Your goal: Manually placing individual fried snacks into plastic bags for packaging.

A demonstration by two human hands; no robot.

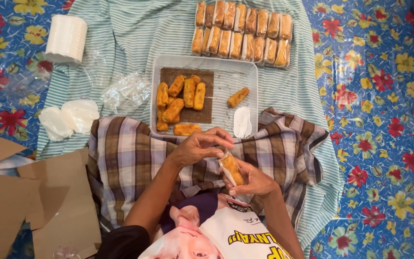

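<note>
Two hands meet over my lap, and one golden-brown breaded fried stick in a clear plastic sleeve [231, 168] sits between them. My right hand [255, 181] cups it from below, fingers closed around the lower end. My left hand [198, 147] comes over the top, fingertips pinched narrow on the sleeve's open mouth.

As I judge it, the careful part is the pinch. I want the left fingertips on plastic only, not pressing crumb, while the right hand supports the stick along its length so it does not snap.

Just beyond my hands lies the white rectangular plastic tray [251, 72], with a heap of unwrapped orange-brown fried sticks on a brown paper liner [180, 98] ahead of my left hand, one loose stick [237, 97] apart from them, and a small white wrapper [241, 122] ahead of my right. Farther out, two tidy rows of already wrapped sticks [243, 32] rest on the teal striped cloth [120, 38]. I would keep the sleeve tilted upward so nothing slides out onto the brown-and-lilac checked cloth [125, 158] under my wrists.
</note>
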